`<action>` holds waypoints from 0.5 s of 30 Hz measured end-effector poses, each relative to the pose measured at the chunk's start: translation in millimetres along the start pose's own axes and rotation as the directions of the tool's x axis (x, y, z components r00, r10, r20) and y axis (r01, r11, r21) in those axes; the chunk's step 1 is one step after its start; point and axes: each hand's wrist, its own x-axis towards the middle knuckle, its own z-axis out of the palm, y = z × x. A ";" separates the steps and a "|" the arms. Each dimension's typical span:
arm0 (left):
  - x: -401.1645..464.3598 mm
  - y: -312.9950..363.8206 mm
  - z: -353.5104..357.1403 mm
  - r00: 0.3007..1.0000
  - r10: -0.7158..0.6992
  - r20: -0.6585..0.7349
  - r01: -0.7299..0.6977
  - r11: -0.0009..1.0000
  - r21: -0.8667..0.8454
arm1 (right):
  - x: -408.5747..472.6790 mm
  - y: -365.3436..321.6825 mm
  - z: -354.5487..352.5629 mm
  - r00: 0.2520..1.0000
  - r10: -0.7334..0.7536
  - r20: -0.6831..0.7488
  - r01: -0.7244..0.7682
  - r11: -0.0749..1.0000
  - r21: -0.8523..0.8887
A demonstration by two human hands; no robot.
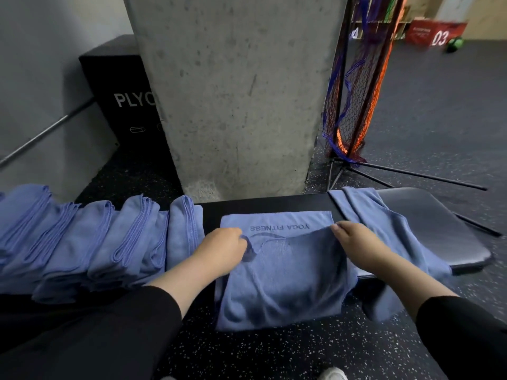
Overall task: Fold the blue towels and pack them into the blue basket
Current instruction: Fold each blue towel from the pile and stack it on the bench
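Observation:
A blue towel [282, 272] printed "YOGA FITNESS" lies over the black bench [428, 215], its near part hanging off the front edge. My left hand [222, 249] grips the towel's folded edge on the left. My right hand [356, 242] pinches the same edge on the right. A row of several folded blue towels [109, 242] lines the bench to the left. Another unfolded blue towel [384, 223] is draped over the bench to the right. No blue basket is in view.
A concrete pillar [236, 91] rises just behind the bench. A black plyo box [120, 89] stands at the back left. A net on a black stand [354, 100] stands at the right. A red box [436, 32] and a green ball [454, 45] lie far back.

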 end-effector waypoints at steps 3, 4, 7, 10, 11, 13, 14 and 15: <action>1.8 1.5 -14.9 0.977 -0.169 -0.128 0.098 0.895 -0.436 | -4.6 -9.0 -17.9 0.982 0.070 -0.173 0.012 0.900 0.437; 4.5 3.3 -20.6 0.956 -0.249 -0.155 0.107 0.786 -0.609 | -1.3 -12.8 -22.7 0.969 0.114 -0.218 0.024 0.836 0.548; 20.6 9.0 -29.9 0.871 -0.466 -0.156 0.140 0.538 -0.831 | 17.0 -23.3 -25.4 0.932 0.179 -0.317 0.045 0.808 0.588; 36.3 8.3 -20.3 0.897 -0.405 -0.180 0.170 0.689 -0.704 | 34.4 -26.3 -8.9 0.943 0.099 -0.319 0.039 0.916 0.399; 41.1 6.1 -13.2 0.914 -0.369 -0.169 0.193 0.761 -0.620 | 39.7 -22.3 0.1 0.957 0.069 -0.282 0.026 0.947 0.320; 48.7 1.0 1.7 0.943 -0.303 -0.137 0.232 0.894 -0.384 | 49.7 -7.6 18.7 0.979 0.017 -0.203 0.012 0.990 0.137; 50.1 0.0 6.5 0.953 -0.273 -0.134 0.233 0.939 -0.254 | 52.9 -1.3 25.2 0.983 0.001 -0.181 0.010 0.998 0.062; 51.5 -0.2 9.8 0.957 -0.250 -0.146 0.226 0.961 -0.160 | 55.3 2.4 29.2 0.984 -0.003 -0.181 0.007 1.000 0.022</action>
